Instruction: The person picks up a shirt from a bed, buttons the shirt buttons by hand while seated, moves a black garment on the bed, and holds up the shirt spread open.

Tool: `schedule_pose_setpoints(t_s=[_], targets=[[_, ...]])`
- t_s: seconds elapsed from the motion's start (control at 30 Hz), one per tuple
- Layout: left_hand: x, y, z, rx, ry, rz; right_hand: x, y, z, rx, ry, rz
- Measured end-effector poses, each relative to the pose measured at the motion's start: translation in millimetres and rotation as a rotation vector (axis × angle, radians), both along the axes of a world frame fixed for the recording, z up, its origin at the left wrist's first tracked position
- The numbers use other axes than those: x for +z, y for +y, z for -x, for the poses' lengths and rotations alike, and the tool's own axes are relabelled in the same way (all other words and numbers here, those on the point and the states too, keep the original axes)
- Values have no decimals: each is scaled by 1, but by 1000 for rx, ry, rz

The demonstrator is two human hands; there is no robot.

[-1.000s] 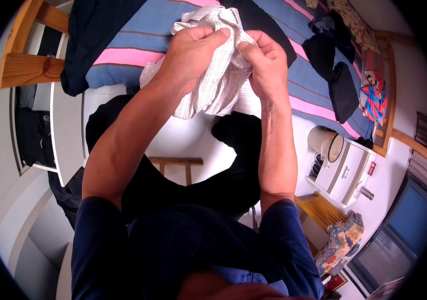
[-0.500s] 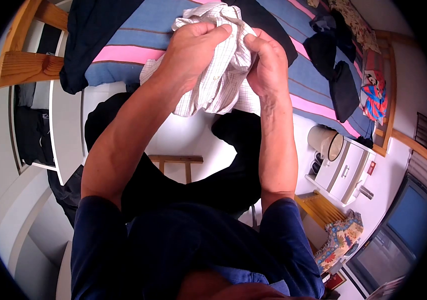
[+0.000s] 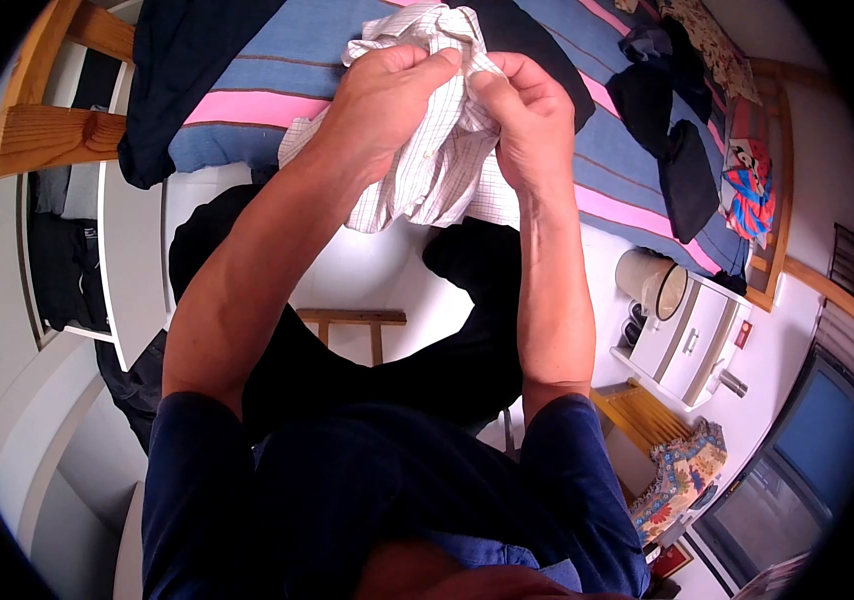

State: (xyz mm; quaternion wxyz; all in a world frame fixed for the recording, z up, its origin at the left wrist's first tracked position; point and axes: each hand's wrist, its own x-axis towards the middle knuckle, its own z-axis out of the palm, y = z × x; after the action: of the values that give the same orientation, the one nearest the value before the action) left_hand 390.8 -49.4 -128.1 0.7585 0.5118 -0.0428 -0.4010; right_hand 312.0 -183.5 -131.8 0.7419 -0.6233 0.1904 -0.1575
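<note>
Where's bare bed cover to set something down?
Bare striped cover: one patch between draped black garment and checked shirt; another between right hand and dark clothes. Crowded: from left hand across the shirt to black cloth.

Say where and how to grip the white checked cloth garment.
Pinch the white checked cloth garment at its bunched upper part, between thumb and fingers, left hand coming from the left and right hand from the right. The soft cloth gathers there in narrow folds that fingers can nip; the lower part drapes loose and wide, so a hold there would probably give less control.
</note>
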Motion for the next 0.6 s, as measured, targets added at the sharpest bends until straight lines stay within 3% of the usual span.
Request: schedule_pose_setpoints(t_s=[0.2,0.6], targets=[[-4,0,-1,36,38,23,3,4,1,-42,77,286],[-9,3,-4,26,38,27,5,8,2,-77,108,443]])
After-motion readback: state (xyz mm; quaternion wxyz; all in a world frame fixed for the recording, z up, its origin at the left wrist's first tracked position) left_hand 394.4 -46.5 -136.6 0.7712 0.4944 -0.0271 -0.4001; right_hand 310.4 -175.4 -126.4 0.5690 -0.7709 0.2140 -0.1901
